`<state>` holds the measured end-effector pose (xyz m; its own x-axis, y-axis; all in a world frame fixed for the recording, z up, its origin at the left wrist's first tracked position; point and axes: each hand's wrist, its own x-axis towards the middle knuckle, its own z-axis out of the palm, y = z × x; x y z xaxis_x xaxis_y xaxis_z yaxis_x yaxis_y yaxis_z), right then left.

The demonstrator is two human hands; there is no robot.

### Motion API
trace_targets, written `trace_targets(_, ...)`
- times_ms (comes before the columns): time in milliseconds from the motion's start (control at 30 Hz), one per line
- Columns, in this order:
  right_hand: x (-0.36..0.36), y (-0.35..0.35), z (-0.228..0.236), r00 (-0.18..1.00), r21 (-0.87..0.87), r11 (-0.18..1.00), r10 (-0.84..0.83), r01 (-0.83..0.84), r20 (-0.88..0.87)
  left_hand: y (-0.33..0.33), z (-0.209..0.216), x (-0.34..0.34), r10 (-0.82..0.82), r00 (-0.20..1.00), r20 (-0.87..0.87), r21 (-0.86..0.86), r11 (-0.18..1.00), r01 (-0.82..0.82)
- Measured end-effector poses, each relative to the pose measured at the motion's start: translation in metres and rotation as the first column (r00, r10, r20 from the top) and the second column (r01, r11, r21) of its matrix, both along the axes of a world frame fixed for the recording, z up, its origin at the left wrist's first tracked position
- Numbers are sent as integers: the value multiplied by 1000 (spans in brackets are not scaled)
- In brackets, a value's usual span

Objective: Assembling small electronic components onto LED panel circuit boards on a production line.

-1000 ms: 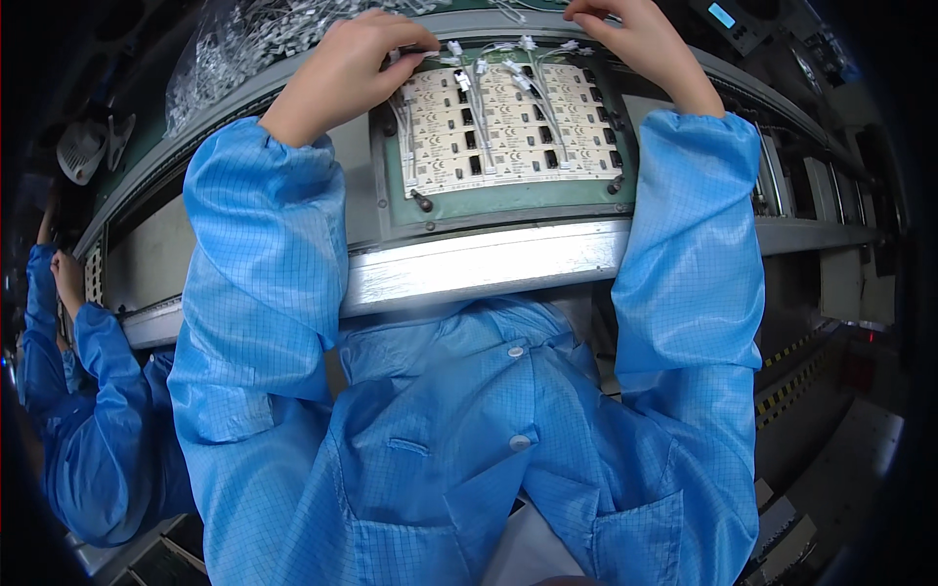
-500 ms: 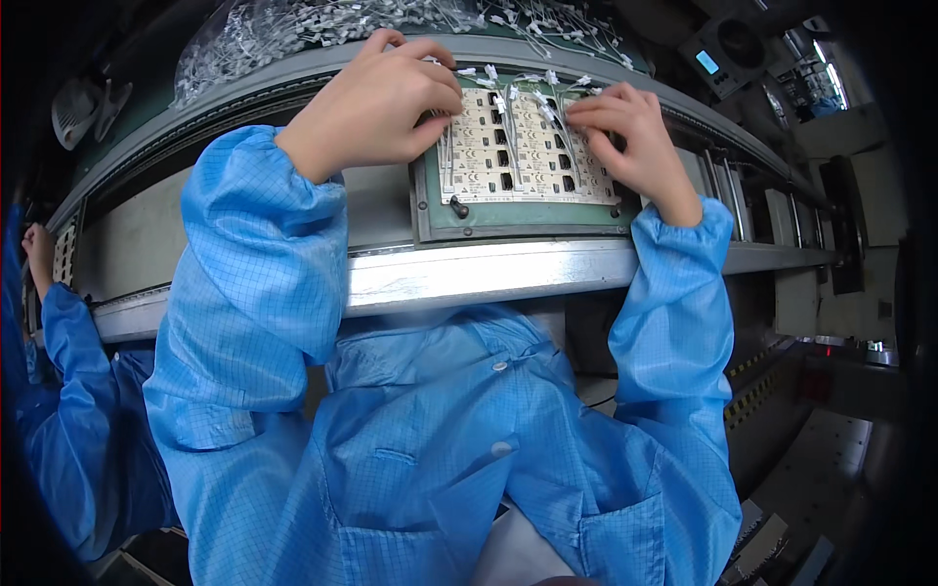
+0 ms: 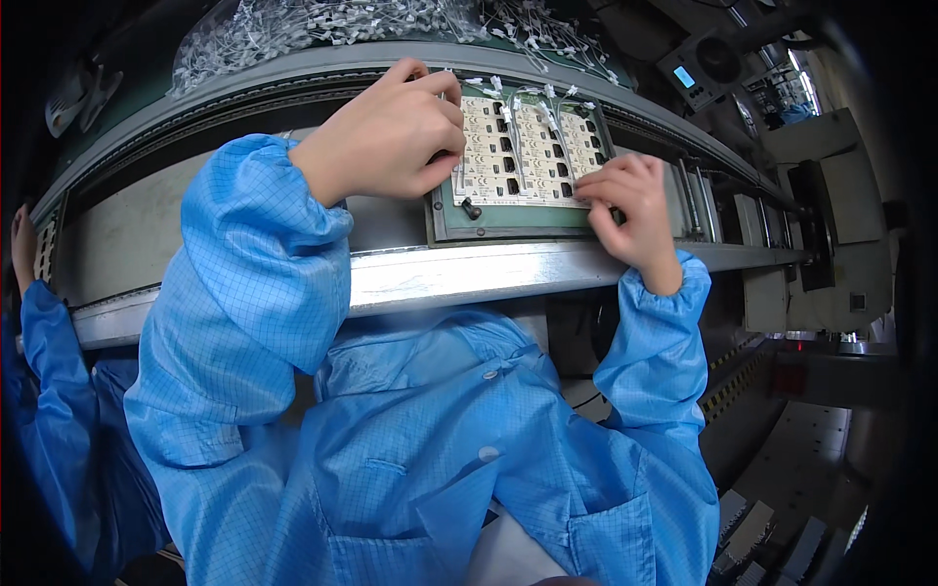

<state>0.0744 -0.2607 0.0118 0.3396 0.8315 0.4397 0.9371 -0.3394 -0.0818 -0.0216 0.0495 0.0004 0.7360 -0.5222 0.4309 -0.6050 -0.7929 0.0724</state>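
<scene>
A panel of cream circuit boards (image 3: 537,146) with rows of black components lies in a green carrier (image 3: 528,223) on the line. Thin wires with white plugs (image 3: 552,109) run across it, the plugs hanging over its far edge. At the panel's left edge is my left hand (image 3: 391,137), fingers curled toward the thumb; a wire shows below it, but what the fingertips hold is hidden. My right hand (image 3: 630,210) has bent, closed fingers at the panel's near right corner, fingertips by a wire's lower end; anything pinched there is too small to make out.
A metal rail (image 3: 459,276) runs along the near side of the line. Beyond the far rail lies a clear bag (image 3: 293,39) of white-plug wires, with loose ones beside it. At the far left, a co-worker's blue sleeve (image 3: 49,332) reaches to another panel. A device with a lit display (image 3: 684,77) stands far right.
My right hand has moved from the panel's far right part down to its near right corner, uncovering the right column of boards. My left hand stays at the left edge.
</scene>
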Motion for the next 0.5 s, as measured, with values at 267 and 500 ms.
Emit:
trace_targets(267, -16, 38, 7, 996, 72, 993, 90, -91, 13, 5, -18, 10, 164, 975, 151, 6, 986, -167)
trace_targets(500, 1, 60, -1, 978, 50, 985, 169, -165, -118, 4, -29, 16, 225, 964, 143, 28, 973, -231)
